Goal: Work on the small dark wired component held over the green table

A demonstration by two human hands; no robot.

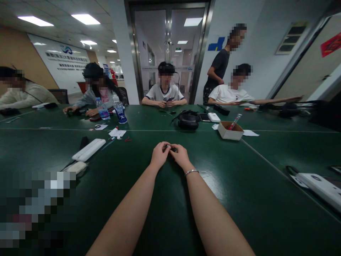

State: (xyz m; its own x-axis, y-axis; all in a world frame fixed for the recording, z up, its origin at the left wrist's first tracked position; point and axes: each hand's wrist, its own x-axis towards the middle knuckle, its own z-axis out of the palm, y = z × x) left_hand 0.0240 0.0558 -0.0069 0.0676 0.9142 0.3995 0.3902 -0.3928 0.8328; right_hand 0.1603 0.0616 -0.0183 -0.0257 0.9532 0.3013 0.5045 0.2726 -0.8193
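One object point(173, 149) — between grips point(159, 154) (small).

Office here, meeting-room type. People point(164, 93) at big green table point(39, 149); glass double doors point(151, 39), logo wall sign point(66, 62), ceiling panel lights point(85, 19).

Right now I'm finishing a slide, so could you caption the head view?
Left hand and right hand hold a small dark object at a green table, open box beyond.

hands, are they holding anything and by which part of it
The left hand and right hand hold a small dark object in their fingers, which hide too much to tell which part.
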